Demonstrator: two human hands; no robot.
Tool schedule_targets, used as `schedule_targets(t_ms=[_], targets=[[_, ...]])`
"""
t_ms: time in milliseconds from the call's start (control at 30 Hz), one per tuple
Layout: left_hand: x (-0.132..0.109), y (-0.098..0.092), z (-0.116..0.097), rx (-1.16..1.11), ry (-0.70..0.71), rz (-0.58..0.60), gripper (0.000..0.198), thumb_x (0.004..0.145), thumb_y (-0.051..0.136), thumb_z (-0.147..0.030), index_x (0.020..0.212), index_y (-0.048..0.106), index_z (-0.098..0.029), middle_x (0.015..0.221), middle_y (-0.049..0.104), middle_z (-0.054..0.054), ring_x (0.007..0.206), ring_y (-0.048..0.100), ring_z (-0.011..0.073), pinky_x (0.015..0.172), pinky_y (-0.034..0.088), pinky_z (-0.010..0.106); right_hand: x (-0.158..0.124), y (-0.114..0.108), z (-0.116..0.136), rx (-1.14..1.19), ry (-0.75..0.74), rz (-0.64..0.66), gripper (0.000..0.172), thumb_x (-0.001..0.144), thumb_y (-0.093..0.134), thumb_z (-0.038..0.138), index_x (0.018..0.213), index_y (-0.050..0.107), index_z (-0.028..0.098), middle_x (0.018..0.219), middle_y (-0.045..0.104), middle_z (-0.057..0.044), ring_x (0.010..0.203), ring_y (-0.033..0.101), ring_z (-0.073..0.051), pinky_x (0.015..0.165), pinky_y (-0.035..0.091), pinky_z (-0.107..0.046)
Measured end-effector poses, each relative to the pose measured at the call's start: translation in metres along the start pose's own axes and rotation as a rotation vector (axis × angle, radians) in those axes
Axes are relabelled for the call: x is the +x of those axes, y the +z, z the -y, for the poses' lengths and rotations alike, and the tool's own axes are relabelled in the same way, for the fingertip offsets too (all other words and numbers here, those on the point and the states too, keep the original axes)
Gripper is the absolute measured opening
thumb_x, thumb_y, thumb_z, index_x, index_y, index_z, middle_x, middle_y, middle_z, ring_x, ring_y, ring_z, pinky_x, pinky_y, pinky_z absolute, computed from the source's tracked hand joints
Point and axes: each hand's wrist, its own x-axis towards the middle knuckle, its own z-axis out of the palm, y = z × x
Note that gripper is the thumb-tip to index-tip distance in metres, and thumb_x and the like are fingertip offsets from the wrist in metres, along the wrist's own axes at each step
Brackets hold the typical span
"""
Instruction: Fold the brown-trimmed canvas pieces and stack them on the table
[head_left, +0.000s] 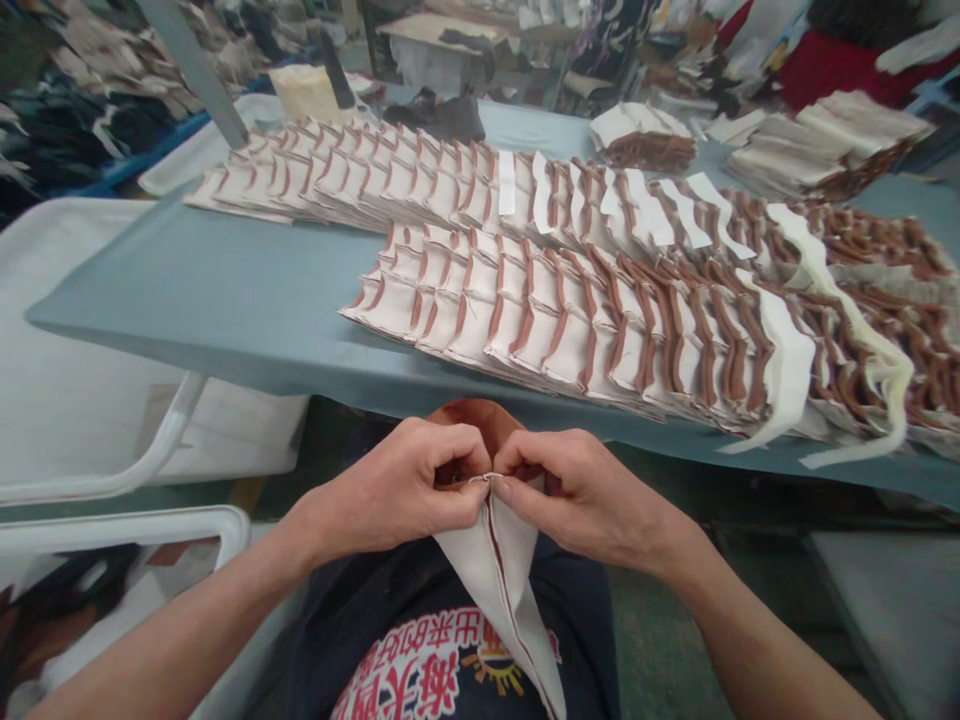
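A cream fabric piece (499, 570) with a brown seam is pinched at its upper edge between the left hand (405, 490) and the right hand (574, 495), whose fingertips meet just below the near edge of a grey-blue table (225, 300). On that table, two long overlapping rows of cream-and-brown pieces (600, 320) are laid out, with loose white strips (787, 370) draped over them at the right. Further stacks (641, 135) are seen at the far edge, and a white bin (82, 350) is set to the left.
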Motion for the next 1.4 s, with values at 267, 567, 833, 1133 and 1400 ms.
schedule_targets(t_ms=[267, 567, 833, 1133, 1400], targets=[[-0.008, -0.007, -0.013, 0.143, 0.121, -0.019, 0.017, 0.094, 0.061, -0.007, 0.078, 0.062, -0.015, 0.068, 0.059, -0.008, 0.061, 0.051, 0.0051, 0.059, 0.036, 0.016, 0.004, 0.002, 0.009, -0.112, 0.016, 0.002, 0.011, 0.085, 0.059, 0.018, 0.074, 0.06, 0.017, 0.065, 0.057, 0.005, 0.057, 0.048, -0.008, 0.058, 0.03, -0.024], [-0.019, 0.002, -0.002, 0.439, 0.42, -0.139, 0.013, 0.103, 0.053, -0.009, 0.095, 0.062, -0.014, 0.086, 0.071, 0.004, 0.077, 0.065, 0.0143, 0.073, 0.051, 0.023, 0.006, 0.001, 0.006, -0.062, 0.053, -0.013, 0.011, 0.08, 0.057, 0.016, 0.07, 0.057, 0.018, 0.063, 0.052, 0.005, 0.058, 0.045, -0.009, 0.058, 0.031, -0.023], [-0.018, 0.008, 0.003, 0.533, 0.584, -0.196, 0.02, 0.104, 0.047, -0.007, 0.12, 0.059, -0.013, 0.093, 0.073, 0.009, 0.079, 0.067, 0.0175, 0.072, 0.056, 0.026, 0.002, 0.014, -0.011, 0.639, 0.226, 0.08, 0.022, 0.084, 0.068, 0.033, 0.073, 0.057, 0.018, 0.061, 0.04, 0.007, 0.055, 0.029, -0.008, 0.05, 0.026, -0.021], [-0.012, 0.018, 0.021, 0.579, 0.605, -0.212, 0.027, 0.107, 0.046, -0.012, 0.13, 0.06, -0.012, 0.102, 0.075, 0.013, 0.088, 0.072, 0.0185, 0.077, 0.061, 0.027, -0.008, 0.027, -0.032, 0.97, 0.251, 0.018, 0.046, 0.084, 0.079, 0.058, 0.079, 0.063, 0.015, 0.065, 0.05, 0.004, 0.056, 0.037, -0.009, 0.053, 0.029, -0.022], [-0.008, 0.033, 0.023, 0.355, 0.604, -0.31, 0.029, 0.096, 0.053, -0.003, 0.123, 0.06, -0.014, 0.099, 0.075, 0.01, 0.085, 0.071, 0.0161, 0.075, 0.059, 0.024, -0.008, 0.037, -0.032, 1.049, 0.294, -0.022, 0.055, 0.083, 0.079, 0.065, 0.071, 0.052, 0.019, 0.058, 0.04, 0.008, 0.051, 0.028, -0.007, 0.048, 0.022, -0.021]])
